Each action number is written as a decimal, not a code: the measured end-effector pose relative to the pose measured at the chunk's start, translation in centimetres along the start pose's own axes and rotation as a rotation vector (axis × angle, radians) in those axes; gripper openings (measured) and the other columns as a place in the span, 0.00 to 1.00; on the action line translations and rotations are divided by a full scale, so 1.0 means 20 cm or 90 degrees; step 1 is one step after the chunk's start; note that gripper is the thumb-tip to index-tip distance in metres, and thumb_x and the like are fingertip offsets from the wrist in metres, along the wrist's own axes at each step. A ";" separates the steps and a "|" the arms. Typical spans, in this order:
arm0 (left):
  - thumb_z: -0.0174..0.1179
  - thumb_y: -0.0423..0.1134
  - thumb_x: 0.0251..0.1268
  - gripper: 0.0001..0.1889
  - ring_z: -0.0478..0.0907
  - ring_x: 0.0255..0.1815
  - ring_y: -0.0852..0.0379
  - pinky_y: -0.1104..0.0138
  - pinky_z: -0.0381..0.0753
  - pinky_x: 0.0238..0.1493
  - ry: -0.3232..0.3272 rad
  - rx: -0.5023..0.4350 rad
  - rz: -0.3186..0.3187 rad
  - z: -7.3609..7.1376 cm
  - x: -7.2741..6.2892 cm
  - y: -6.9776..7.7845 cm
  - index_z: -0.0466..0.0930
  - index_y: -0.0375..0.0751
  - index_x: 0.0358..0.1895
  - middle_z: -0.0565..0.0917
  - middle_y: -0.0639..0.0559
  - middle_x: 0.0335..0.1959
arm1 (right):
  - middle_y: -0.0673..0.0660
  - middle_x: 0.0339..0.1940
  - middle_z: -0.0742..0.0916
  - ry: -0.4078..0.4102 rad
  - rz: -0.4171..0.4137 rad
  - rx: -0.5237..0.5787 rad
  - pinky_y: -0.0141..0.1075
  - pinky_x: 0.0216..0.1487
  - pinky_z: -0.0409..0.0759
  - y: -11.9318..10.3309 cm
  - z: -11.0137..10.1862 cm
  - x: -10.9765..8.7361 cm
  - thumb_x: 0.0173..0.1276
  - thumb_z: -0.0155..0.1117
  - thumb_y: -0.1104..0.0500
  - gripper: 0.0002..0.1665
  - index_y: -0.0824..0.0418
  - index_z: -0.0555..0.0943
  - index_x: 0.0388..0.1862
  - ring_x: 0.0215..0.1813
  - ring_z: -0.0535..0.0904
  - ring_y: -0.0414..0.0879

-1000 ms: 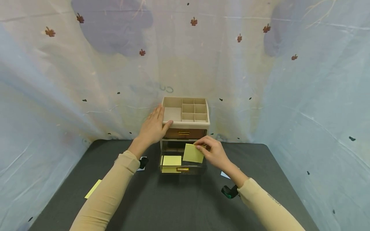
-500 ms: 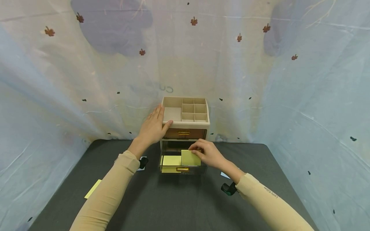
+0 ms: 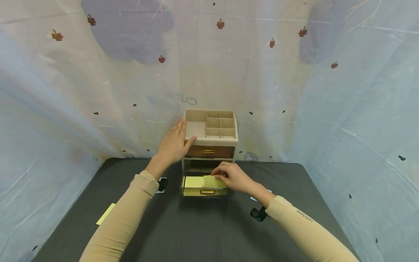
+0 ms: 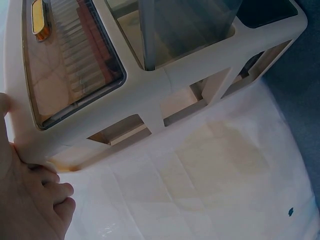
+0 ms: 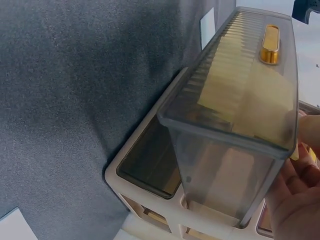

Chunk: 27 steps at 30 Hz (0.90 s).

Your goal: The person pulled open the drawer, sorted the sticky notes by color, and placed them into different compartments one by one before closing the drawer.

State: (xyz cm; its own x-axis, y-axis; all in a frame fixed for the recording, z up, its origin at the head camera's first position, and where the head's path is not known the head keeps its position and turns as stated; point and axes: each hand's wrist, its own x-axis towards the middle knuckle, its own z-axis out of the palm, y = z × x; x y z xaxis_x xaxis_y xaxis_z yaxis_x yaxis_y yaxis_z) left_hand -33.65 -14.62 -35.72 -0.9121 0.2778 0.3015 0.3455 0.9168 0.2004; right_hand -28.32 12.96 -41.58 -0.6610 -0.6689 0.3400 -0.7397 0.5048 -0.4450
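Observation:
A cream desktop organizer [image 3: 209, 140] with divided top compartments stands at the back of the table. Its middle see-through drawer [image 3: 220, 193], with a gold handle, is pulled out. My left hand [image 3: 171, 145] rests along the organizer's left side, fingers extended and thumb over the front edge. With thumb and fingertips, my right hand [image 3: 234, 176] pinches a yellow sticky note [image 3: 211, 181] low inside the drawer. Left of it in the drawer lies another yellow sticky note [image 3: 194, 181]. In the right wrist view, yellow paper shows through the drawer front [image 5: 272, 95], and the pinching fingertips are partly hidden.
Another yellow sticky note [image 3: 105, 214] lies on the dark table [image 3: 209, 233] by the left forearm. Pale notes lie partly hidden near the left wrist and under the right wrist [image 3: 253, 199]. A patterned curtain [image 3: 137, 83] hangs close behind the organizer.
The right hand has moved down and left, lowering the yellow sticky note from above the drawer into it, beside the other note. The left hand has stayed in place.

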 end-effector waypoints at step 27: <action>0.31 0.68 0.82 0.47 0.41 0.86 0.39 0.48 0.45 0.84 0.001 -0.003 -0.005 0.01 0.00 0.00 0.37 0.34 0.85 0.38 0.39 0.86 | 0.50 0.43 0.88 -0.032 -0.023 -0.155 0.37 0.43 0.85 0.05 -0.01 0.04 0.71 0.72 0.61 0.08 0.56 0.90 0.48 0.42 0.86 0.44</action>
State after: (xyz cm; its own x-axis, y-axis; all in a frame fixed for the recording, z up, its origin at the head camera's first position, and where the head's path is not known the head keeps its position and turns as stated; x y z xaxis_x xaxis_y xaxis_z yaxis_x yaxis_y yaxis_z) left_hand -33.75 -14.61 -35.84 -0.9145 0.2700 0.3012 0.3393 0.9174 0.2078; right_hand -29.60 13.02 -41.60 -0.6310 -0.7123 0.3074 -0.7753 0.5926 -0.2185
